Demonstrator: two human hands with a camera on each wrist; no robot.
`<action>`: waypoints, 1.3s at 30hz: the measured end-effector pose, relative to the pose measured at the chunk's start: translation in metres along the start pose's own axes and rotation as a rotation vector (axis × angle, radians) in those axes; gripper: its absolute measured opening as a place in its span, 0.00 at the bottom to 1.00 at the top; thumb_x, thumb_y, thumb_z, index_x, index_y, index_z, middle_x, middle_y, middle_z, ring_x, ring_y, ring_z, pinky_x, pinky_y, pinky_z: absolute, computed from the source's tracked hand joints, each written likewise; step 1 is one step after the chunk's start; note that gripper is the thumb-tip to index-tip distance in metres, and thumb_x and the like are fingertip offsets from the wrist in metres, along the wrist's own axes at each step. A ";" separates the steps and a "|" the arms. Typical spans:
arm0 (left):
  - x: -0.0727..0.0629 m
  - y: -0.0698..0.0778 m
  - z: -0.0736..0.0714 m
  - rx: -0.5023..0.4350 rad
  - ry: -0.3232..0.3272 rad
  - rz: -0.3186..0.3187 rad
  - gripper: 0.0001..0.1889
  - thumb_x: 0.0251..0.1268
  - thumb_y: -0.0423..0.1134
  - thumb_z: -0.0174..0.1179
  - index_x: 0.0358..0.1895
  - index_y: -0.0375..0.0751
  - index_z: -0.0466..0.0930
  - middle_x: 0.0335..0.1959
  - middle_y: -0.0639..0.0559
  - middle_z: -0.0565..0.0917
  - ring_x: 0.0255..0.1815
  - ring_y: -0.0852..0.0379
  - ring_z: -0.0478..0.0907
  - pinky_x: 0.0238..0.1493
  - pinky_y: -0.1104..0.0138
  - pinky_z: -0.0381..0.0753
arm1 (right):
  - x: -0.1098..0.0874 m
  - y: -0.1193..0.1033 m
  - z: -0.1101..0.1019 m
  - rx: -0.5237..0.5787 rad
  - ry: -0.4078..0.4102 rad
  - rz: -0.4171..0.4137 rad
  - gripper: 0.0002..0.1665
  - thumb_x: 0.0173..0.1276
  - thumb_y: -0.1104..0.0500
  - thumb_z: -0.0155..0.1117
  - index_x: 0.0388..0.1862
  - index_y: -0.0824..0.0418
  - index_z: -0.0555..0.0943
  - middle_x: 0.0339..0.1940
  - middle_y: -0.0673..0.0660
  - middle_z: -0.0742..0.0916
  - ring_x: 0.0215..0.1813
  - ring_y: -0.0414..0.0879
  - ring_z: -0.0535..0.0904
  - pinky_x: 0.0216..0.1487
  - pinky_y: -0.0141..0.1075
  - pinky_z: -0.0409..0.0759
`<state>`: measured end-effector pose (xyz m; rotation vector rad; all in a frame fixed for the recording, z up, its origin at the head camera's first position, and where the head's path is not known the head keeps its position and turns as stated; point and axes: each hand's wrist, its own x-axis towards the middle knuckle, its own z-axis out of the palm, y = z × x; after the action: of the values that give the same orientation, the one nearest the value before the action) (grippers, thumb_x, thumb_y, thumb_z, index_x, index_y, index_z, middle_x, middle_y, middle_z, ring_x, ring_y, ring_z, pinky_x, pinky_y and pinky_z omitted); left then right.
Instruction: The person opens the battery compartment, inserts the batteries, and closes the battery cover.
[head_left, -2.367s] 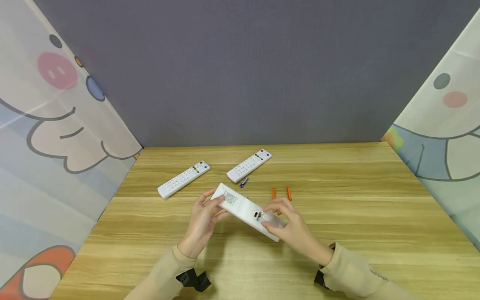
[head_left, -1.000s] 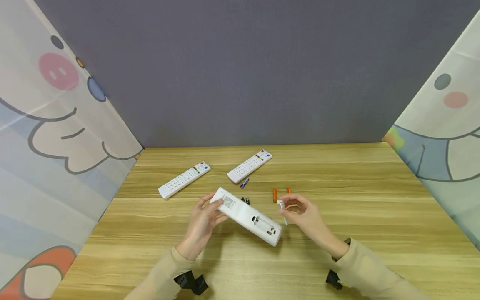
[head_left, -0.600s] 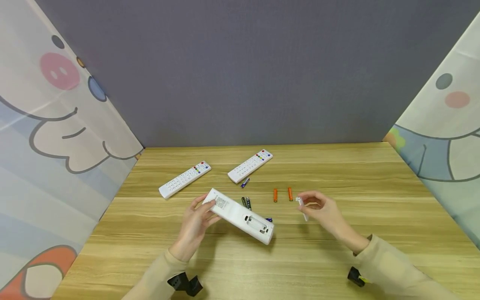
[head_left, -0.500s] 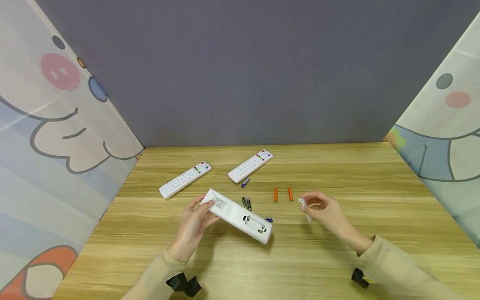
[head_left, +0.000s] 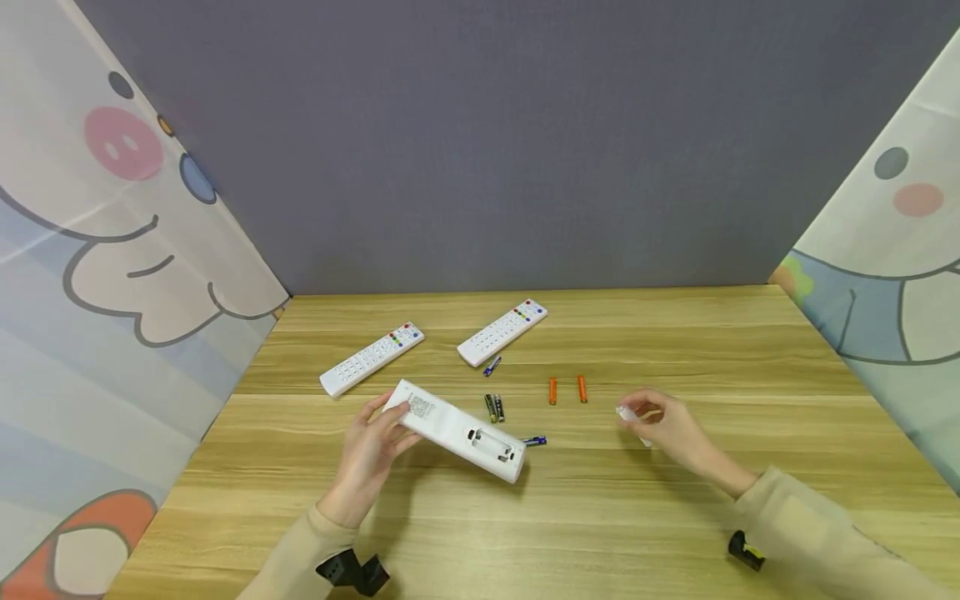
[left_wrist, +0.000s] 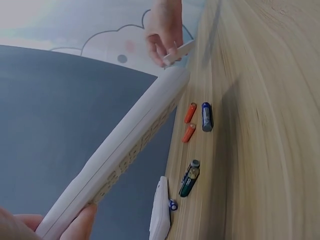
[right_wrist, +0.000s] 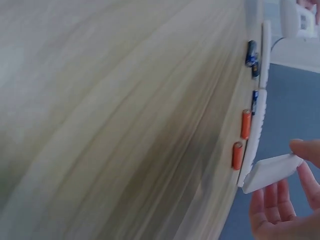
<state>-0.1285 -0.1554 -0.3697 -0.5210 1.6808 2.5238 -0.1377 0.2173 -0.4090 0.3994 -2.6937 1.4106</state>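
My left hand [head_left: 367, 454] grips the far-left end of a white remote control [head_left: 442, 423], held above the table with its back up and lower end tilted toward the right. Its battery compartment [head_left: 492, 445] lies uncovered, and no batteries show inside. Off to the right, my right hand [head_left: 678, 433] pinches a small white battery cover [right_wrist: 272, 171] between thumb and fingers, apart from the remote. Near the remote lie two orange batteries [head_left: 552, 391], a dark green battery [head_left: 491, 407] beside a black one [head_left: 500, 407], and a blue battery [head_left: 535, 441].
Two more white remotes lie buttons up at the back, one on the left [head_left: 372, 360] and one in the middle [head_left: 502, 332]. Another blue battery [head_left: 492, 366] rests just below the middle one. A grey panel [head_left: 525, 150] stands behind the wooden table [head_left: 712, 333].
The right hand has pulled the cover off the remote and carried it rightward and lower. The left hand has shifted left with the remote, uncovering the view of the batteries behind it.
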 end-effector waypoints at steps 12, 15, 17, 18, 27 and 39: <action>0.000 0.006 -0.010 0.000 0.019 0.004 0.17 0.60 0.28 0.50 0.51 0.38 0.59 0.36 0.52 0.75 0.31 0.59 0.79 0.37 0.66 0.80 | 0.005 0.014 -0.006 -0.074 -0.100 0.006 0.15 0.53 0.68 0.65 0.41 0.69 0.77 0.37 0.59 0.78 0.38 0.48 0.73 0.34 0.28 0.77; 0.001 0.006 -0.011 0.007 0.024 0.001 0.17 0.60 0.28 0.49 0.51 0.39 0.59 0.36 0.53 0.75 0.31 0.59 0.78 0.37 0.66 0.80 | 0.007 0.017 -0.006 -0.121 -0.109 -0.022 0.15 0.50 0.69 0.66 0.39 0.68 0.78 0.36 0.57 0.78 0.36 0.47 0.74 0.33 0.29 0.77; 0.001 0.007 -0.011 0.012 0.029 -0.001 0.16 0.60 0.28 0.49 0.51 0.40 0.59 0.36 0.52 0.75 0.30 0.59 0.78 0.37 0.66 0.80 | 0.007 0.018 -0.006 -0.143 -0.123 -0.022 0.15 0.49 0.70 0.66 0.39 0.68 0.78 0.36 0.58 0.78 0.35 0.46 0.74 0.32 0.28 0.77; 0.001 0.007 -0.012 0.016 0.031 -0.001 0.16 0.60 0.28 0.49 0.51 0.40 0.59 0.36 0.53 0.75 0.31 0.60 0.78 0.37 0.66 0.80 | 0.007 0.018 -0.006 -0.143 -0.135 -0.016 0.15 0.49 0.70 0.66 0.39 0.68 0.78 0.36 0.59 0.78 0.35 0.46 0.74 0.31 0.28 0.77; 0.002 0.008 -0.014 0.008 0.032 0.013 0.18 0.60 0.30 0.52 0.53 0.36 0.59 0.36 0.54 0.74 0.32 0.59 0.79 0.39 0.65 0.80 | 0.010 0.022 -0.010 -0.153 -0.227 0.005 0.13 0.53 0.70 0.63 0.39 0.66 0.77 0.37 0.58 0.77 0.37 0.46 0.73 0.29 0.30 0.76; 0.006 0.010 -0.014 0.004 0.043 -0.003 0.17 0.60 0.31 0.52 0.51 0.40 0.60 0.37 0.53 0.74 0.33 0.59 0.79 0.41 0.64 0.79 | 0.014 0.025 -0.010 -0.183 -0.259 0.007 0.13 0.53 0.68 0.64 0.39 0.65 0.78 0.36 0.57 0.78 0.37 0.46 0.72 0.32 0.32 0.75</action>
<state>-0.1327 -0.1730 -0.3677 -0.5807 1.6981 2.5241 -0.1583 0.2367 -0.4207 0.5953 -2.9981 1.1715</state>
